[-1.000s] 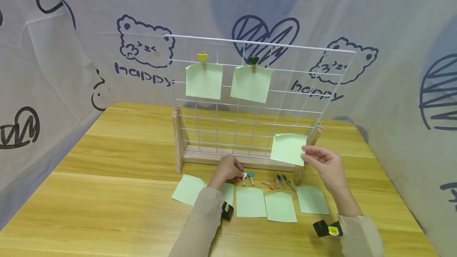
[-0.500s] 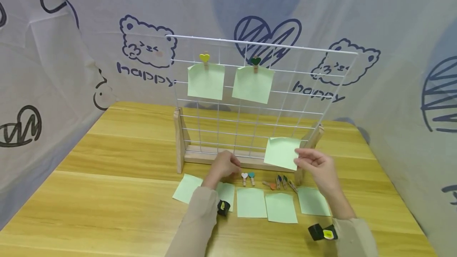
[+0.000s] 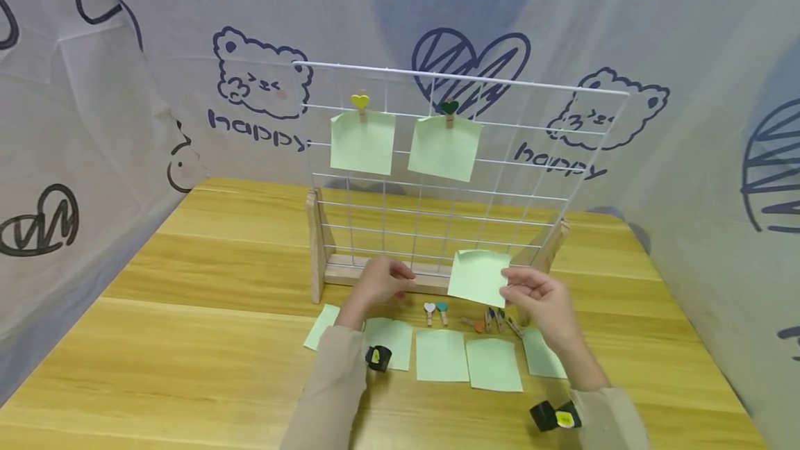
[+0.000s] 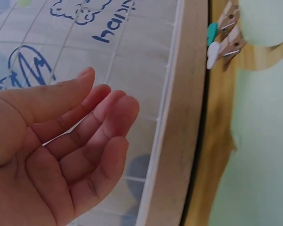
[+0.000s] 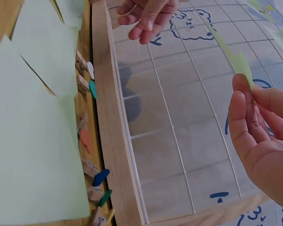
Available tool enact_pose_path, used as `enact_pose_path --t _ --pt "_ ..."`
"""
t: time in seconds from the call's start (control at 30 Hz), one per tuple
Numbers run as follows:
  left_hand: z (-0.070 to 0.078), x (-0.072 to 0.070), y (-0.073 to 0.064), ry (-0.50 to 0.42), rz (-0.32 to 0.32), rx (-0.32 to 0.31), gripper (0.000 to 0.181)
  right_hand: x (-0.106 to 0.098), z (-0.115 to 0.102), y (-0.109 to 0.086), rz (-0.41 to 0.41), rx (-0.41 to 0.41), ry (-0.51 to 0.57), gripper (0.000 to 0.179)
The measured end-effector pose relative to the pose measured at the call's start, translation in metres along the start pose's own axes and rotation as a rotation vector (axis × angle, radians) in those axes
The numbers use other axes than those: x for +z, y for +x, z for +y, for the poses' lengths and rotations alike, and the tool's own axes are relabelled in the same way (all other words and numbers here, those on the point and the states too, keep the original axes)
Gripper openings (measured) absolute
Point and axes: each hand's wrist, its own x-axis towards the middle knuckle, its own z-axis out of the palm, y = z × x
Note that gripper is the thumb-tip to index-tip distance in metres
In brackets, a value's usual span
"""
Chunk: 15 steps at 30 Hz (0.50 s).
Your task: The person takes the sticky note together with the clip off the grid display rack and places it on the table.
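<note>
My right hand [image 3: 542, 304] pinches a pale green sticky note [image 3: 478, 276] by its right edge, in front of the grid's lower right part. Seen edge-on in the right wrist view, the sticky note [image 5: 238, 61] sits between thumb and fingers. My left hand [image 3: 379, 281] hovers by the rack's wooden base, its fingers loosely bent with nothing in them, as the hand [image 4: 80, 141] in the left wrist view shows. Below and right of it lie a white heart clothespin [image 3: 429, 313] and a teal heart clothespin [image 3: 442, 312].
A white wire grid [image 3: 400, 211] stands in a wooden base [image 3: 350, 273]. Two notes hang high on it, under a yellow heart clothespin [image 3: 360, 104] and a dark green one [image 3: 449, 110]. Several notes [image 3: 441, 356] and an orange heart clothespin [image 3: 478, 326] lie on the table [image 3: 187, 339].
The right hand has carried its sticky note left and slightly down. My left hand has lifted away from the white heart clothespin, up and to the left, with nothing in it.
</note>
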Motion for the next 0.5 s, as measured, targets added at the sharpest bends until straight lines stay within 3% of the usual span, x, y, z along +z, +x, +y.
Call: enact_pose_path --t 0.5 --pt "0.007 -0.030 -0.012 0.066 0.052 0.035 0.017 0.033 0.012 -0.007 -0.135 0.074 0.005 0.029"
